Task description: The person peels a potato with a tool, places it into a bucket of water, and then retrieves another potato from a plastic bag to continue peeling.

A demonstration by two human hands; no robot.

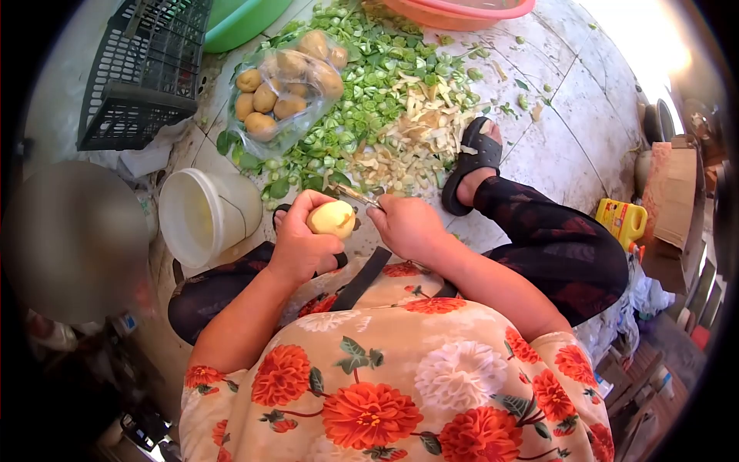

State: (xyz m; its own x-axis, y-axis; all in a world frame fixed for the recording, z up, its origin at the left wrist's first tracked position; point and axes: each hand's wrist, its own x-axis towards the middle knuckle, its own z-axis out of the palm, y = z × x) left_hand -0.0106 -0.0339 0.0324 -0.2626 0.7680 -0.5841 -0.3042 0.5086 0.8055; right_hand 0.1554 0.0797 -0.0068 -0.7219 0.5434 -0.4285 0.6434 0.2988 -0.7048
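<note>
My left hand is wrapped round a mostly peeled yellow potato, with a patch of brown skin on its right side. In my right hand is a metal peeler, whose tip points up and left, just above the potato. Beyond my hands lies a heap of pale peelings on green vegetable scraps. A clear plastic bag of several unpeeled potatoes rests on the scraps' left part.
A white bucket stands left of my hands. Behind it is a black crate. Green and pink basins are at the top. On the right are a yellow container and cardboard.
</note>
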